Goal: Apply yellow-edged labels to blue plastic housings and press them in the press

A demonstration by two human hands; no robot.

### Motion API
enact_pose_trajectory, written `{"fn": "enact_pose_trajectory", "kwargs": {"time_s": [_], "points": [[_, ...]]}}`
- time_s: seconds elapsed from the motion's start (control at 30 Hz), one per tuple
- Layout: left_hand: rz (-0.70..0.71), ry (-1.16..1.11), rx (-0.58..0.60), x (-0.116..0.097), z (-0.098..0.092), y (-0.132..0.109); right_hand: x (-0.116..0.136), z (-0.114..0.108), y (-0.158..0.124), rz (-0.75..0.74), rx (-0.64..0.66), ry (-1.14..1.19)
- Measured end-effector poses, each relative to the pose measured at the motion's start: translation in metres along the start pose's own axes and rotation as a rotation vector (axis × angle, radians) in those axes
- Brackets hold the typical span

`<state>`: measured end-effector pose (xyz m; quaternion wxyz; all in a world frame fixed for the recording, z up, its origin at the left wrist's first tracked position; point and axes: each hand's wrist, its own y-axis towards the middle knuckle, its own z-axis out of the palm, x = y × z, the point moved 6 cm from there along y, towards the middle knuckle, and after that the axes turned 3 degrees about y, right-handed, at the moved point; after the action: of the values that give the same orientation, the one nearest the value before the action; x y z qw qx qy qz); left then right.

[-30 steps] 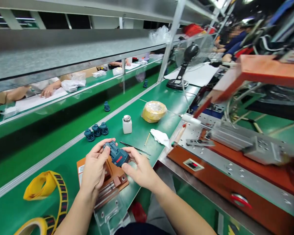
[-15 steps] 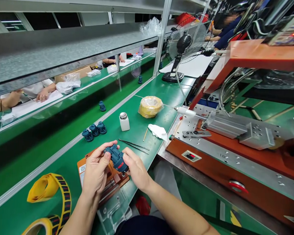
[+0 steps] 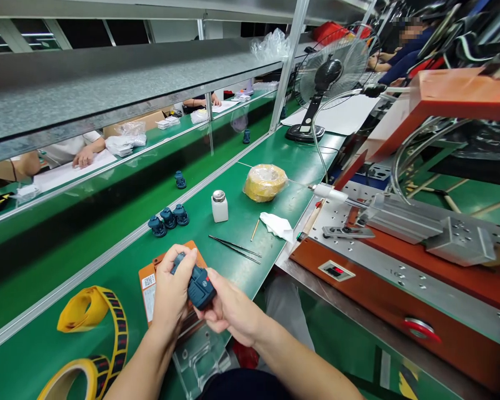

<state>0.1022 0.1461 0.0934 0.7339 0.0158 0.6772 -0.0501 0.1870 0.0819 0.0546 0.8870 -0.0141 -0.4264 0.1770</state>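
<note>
Between my two hands is a dark blue plastic tool housing [image 3: 200,288] with a small round logo on the face turned up. My left hand [image 3: 171,286] wraps its upper left end, thumb across the top. On the lower right side, my right hand [image 3: 229,308] grips it with thumb and curled fingers. Below the hands lies an orange fixture [image 3: 195,253] with a printed label, partly hidden by them. A clear plastic plate [image 3: 198,358] is at its near end. Black tweezers [image 3: 235,249] rest on the green bench just beyond my right hand.
Several blue housings [image 3: 169,218] stand along the rail. A white bottle [image 3: 220,206], a wrapped yellow tape roll [image 3: 265,183], a tissue [image 3: 277,226] and a fan [image 3: 316,100] are beyond. Yellow label tape [image 3: 119,322] lies left; an orange machine [image 3: 383,283] is at right. Other people sit across the line.
The housing has been turned over in my hands: red lettering showed before, a round logo face shows now. Both hands have shifted their hold. The view has swung slightly left.
</note>
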Motion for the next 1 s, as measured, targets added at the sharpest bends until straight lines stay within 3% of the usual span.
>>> {"fn": "enact_pose_trajectory", "kwargs": {"time_s": [0.17,0.37,0.5,0.67,0.83,1.0], "points": [[0.190,0.300,-0.131,-0.013,-0.008,-0.005,0.012,-0.002,-0.005,-0.208,-0.050,-0.471],[0.424,0.512,-0.211,-0.027,-0.007,-0.012,0.021,-0.004,-0.006,-0.294,-0.070,-0.686],[0.296,0.440,-0.152,-0.015,-0.007,-0.007,0.024,-0.009,-0.007,-0.312,-0.082,-0.693],[0.120,0.170,-0.063,-0.002,-0.003,-0.003,0.024,-0.014,-0.011,-0.294,-0.031,-0.491],[0.062,0.087,0.007,0.005,0.003,0.000,0.029,-0.021,-0.017,-0.373,-0.128,-0.509],[-0.004,0.000,0.091,0.012,0.007,0.001,0.036,-0.031,-0.023,-0.529,-0.287,-0.695]]}}
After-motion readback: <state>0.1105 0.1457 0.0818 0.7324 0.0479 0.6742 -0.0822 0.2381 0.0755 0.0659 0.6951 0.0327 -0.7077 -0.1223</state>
